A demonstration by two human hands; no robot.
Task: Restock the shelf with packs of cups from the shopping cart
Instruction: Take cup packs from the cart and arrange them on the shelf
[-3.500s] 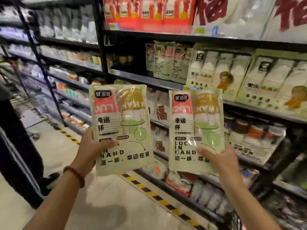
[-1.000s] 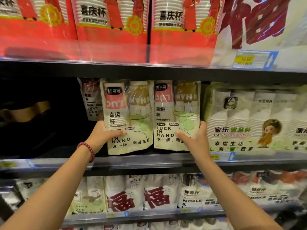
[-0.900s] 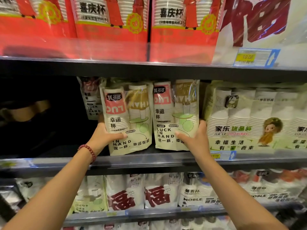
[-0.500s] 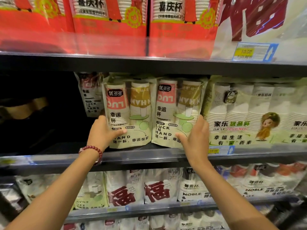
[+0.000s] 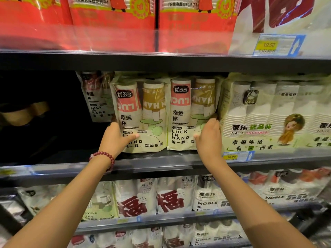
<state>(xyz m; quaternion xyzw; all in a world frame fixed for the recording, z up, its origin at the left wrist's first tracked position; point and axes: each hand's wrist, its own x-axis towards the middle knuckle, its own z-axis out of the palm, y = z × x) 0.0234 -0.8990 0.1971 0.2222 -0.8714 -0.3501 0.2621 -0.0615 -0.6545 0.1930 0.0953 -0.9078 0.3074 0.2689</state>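
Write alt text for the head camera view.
Two bare hands press two "Luck in Hand" cup packs upright, side by side, onto a store shelf: left hand on the left pack, right hand on the right pack. Other cup packs fill the neighbouring shelves.

Standing upright side by side on the middle shelf [image 5: 161, 164]: the left pack [image 5: 143, 111] and the right pack [image 5: 193, 111], edges touching, with a third pack [image 5: 95, 97] sitting behind and to the left. Gripping the left pack at its lower left edge with the left hand [image 5: 116, 138], and the right pack at its lower right edge with the right hand [image 5: 209, 135]. Lying just right of the right pack, the wide pack [image 5: 268, 113]; resting above, the upper shelf [image 5: 161, 62], and below, the lower shelf [image 5: 161, 220].
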